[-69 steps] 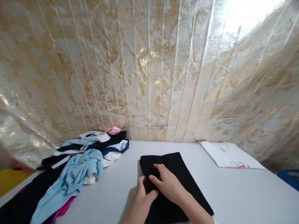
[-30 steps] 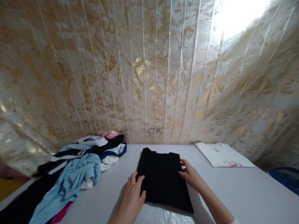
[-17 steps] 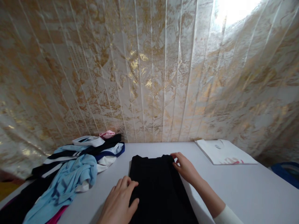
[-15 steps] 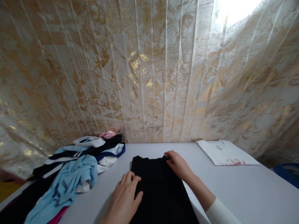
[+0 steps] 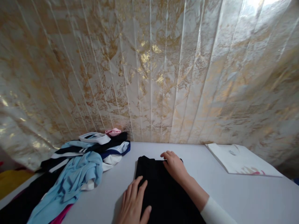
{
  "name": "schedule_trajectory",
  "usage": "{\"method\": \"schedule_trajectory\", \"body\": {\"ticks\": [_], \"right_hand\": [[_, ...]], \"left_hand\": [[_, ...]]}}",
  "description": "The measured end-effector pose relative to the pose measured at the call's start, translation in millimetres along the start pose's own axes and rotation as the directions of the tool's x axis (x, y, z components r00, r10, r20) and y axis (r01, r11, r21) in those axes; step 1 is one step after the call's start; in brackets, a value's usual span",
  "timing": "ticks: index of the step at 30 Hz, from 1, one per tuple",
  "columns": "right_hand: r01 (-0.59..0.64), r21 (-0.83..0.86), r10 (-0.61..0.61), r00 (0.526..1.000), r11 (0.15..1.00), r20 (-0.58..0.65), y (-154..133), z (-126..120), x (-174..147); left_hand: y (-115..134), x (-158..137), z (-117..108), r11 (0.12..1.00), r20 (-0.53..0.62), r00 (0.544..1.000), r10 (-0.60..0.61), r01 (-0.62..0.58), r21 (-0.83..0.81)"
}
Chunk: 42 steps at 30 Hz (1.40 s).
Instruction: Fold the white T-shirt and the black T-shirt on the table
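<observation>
A black garment (image 5: 163,196) lies flat and folded lengthwise on the white table (image 5: 107,189) in front of me; its exact kind I cannot tell. Along its left edge rests my left hand (image 5: 134,199), fingers spread and stretched forward, touching the cloth. My right hand (image 5: 174,165) lies over the far right part of the garment, fingers extended near its top edge. Neither hand is gripping the fabric. The near end of the garment runs out of the bottom of the view.
On the left is a loose heap of clothes with a light blue garment (image 5: 72,180), a white collar (image 5: 95,137) and a pink piece (image 5: 113,132). A folded white T-shirt (image 5: 243,158) lies at the far right. A shiny patterned curtain (image 5: 149,71) hangs behind the table.
The view has turned slightly left. My right hand has moved from the garment's top right corner inward over the cloth. The left hand's fingers have straightened and spread.
</observation>
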State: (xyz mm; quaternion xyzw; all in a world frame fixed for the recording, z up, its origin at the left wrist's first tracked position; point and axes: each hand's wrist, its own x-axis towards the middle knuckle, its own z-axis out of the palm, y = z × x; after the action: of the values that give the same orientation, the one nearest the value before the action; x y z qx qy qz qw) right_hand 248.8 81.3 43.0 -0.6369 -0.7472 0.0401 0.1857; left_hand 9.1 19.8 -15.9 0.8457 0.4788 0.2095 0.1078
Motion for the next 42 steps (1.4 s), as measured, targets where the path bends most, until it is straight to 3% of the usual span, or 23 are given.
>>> {"method": "schedule_trajectory", "body": {"ticks": [4, 7, 10, 13, 16, 21, 24, 27, 30, 36, 39, 42], "right_hand": [[-0.134, 0.072, 0.139, 0.988, 0.988, -0.065, 27, -14, -64], [-0.334, 0.114, 0.329, 0.942, 0.936, 0.065, 41, -19, -111], [-0.457, 0.122, 0.427, 0.879, 0.881, 0.214, 38, -20, -133], [-0.476, 0.144, 0.434, 0.866, 0.868, 0.247, 31, -23, -135], [-0.479, 0.139, 0.443, 0.867, 0.867, 0.228, 29, -26, -133], [-0.505, 0.096, 0.465, 0.841, 0.858, 0.276, 29, -26, -137], [-0.491, 0.281, 0.426, 0.866, 0.825, 0.262, 27, -27, -139], [-0.49, 0.527, 0.392, 0.872, 0.694, 0.294, 27, -27, -142], [-0.507, 0.629, 0.4, 0.86, 0.59, 0.317, 29, -25, -145], [-0.51, 0.679, 0.387, 0.856, 0.529, 0.341, 32, -27, -147], [-0.483, 0.669, 0.357, 0.874, 0.564, 0.329, 32, -26, -147], [-0.44, 0.598, 0.334, 0.898, 0.669, 0.287, 31, -22, -149]], "left_hand": [[-10, -4, -25, 0.991, -0.009, 0.992, -0.125, 0.124, -0.053], [-7, -1, -39, 0.978, 0.1, 0.975, -0.196, 0.202, -0.047], [0, 7, -44, 0.964, 0.174, 0.949, -0.264, 0.266, 0.013], [8, 13, -47, 0.955, 0.197, 0.936, -0.291, 0.297, 0.002], [12, 14, -48, 0.933, 0.236, 0.931, -0.278, 0.32, -0.162], [6, 9, -37, 0.766, 0.367, 0.89, -0.27, 0.429, -0.479], [2, 5, -32, 0.694, 0.395, 0.875, -0.28, 0.469, -0.546], [0, 0, -32, 0.669, 0.351, 0.885, -0.305, 0.462, -0.583], [0, -6, -33, 0.673, 0.309, 0.893, -0.326, 0.449, -0.588], [-3, -16, -30, 0.715, 0.255, 0.927, -0.275, 0.375, -0.591], [-9, -21, -21, 0.774, 0.211, 0.942, -0.259, 0.333, -0.538], [-13, -24, -11, 0.838, 0.175, 0.954, -0.244, 0.298, -0.456]]}}
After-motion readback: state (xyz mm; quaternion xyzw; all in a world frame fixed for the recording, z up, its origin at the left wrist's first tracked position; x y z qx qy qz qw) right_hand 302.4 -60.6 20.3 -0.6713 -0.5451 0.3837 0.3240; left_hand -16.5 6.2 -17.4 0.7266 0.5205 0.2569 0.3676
